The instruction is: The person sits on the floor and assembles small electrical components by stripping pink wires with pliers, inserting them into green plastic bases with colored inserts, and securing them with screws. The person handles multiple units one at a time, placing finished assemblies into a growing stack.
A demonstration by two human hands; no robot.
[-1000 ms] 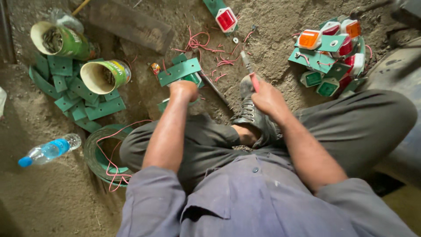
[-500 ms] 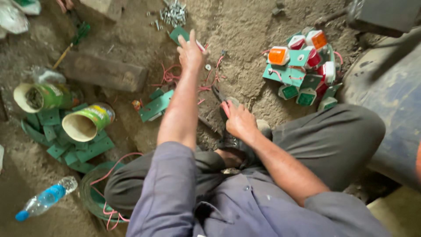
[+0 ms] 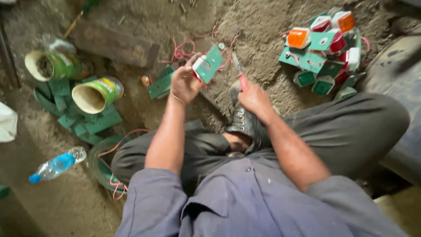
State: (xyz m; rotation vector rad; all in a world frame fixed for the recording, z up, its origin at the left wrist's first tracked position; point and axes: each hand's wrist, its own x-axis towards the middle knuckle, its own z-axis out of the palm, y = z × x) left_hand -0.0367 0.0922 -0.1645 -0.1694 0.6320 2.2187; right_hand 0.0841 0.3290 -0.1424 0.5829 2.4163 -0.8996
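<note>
Over the dirt floor, between your knees, your left hand is closed around a green plate with a white lamp unit, held tilted above the ground with thin red wires trailing from it. Your right hand is wrapped around the red handle of a screwdriver, its tip just beside the plate's edge. Steady the plate against your thumb before pressing, keep the tip square to the fastener, and keep the wires out from under the blade. Finished lamp units lie piled to your right; bare green plates sit beside two tins to your left.
</note>
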